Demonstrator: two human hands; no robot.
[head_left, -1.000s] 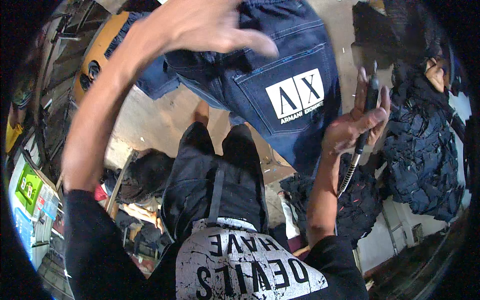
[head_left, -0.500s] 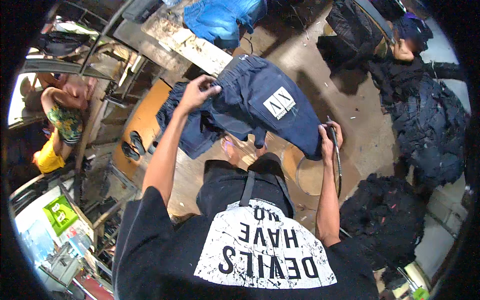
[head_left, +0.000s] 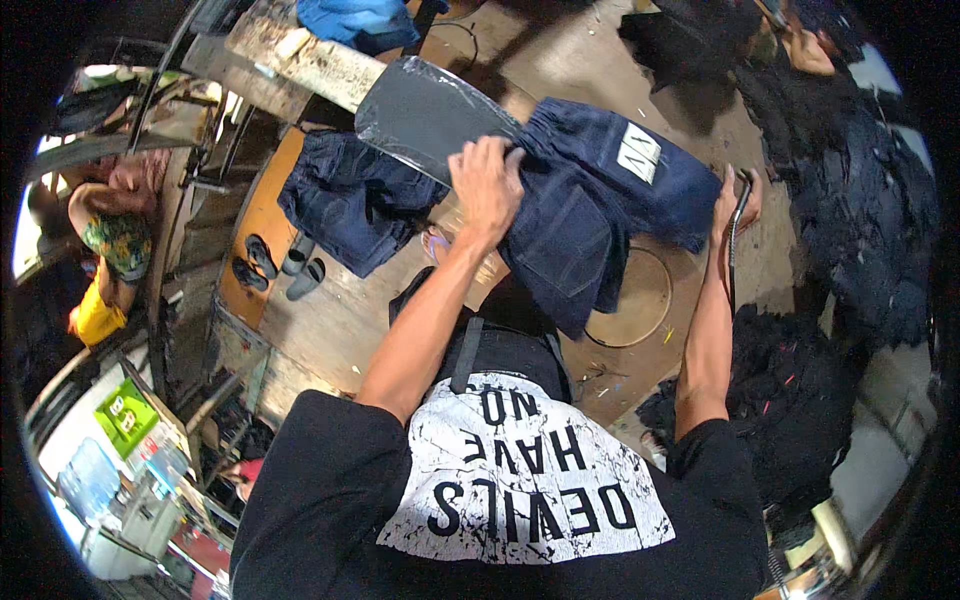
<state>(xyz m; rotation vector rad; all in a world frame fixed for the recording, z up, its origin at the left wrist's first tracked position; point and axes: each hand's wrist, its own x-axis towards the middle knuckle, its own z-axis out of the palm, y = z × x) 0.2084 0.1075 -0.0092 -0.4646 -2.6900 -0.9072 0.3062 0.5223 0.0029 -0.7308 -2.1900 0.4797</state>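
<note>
A pair of dark navy denim shorts with a white patch on one leg is stretched between my hands, to the right of a dark, plastic-wrapped board end. My left hand is closed at the waistband side, its fingers curled next to the board. My right hand grips the far leg's hem and also holds a slim dark tool with a cable or hose running down along my forearm. What its fingertips do behind the cloth is hidden. A second pair of dark denim shorts lies left of the board.
The pale worn bench carries blue denim. Sandals lie on the floor at left. Dark cloth heaps fill the right side. One person sits far left; another person's arm shows upper right.
The held shorts have come off the board end and moved right, baring its dark surface. Both hands have shifted right, the right one also upward. The second shorts now show in full.
</note>
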